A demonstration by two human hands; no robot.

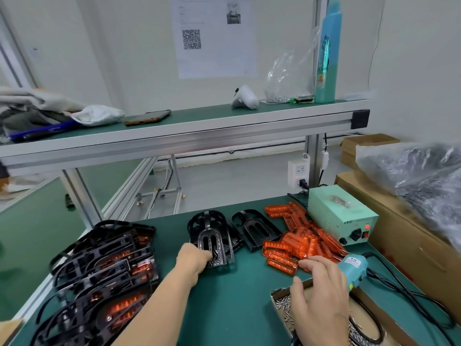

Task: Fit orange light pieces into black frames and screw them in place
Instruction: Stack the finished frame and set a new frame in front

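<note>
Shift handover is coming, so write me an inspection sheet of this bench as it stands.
Surface: green mat over the bench.
Job's things: black frame under the left hand, second frame beside it, finished stack at left, orange pieces at right, screw tray nearest.
Clutter: phone, cloth and bottle on the shelf.
Hands: left hand grips the black frame; right hand reaches toward the orange pieces, blue screwdriver behind it, hold unclear.
Cables: black cable trails from the screwdriver along the right edge; plug in the socket.
Surroundings: power box, cardboard boxes, plastic bag at right.
</note>
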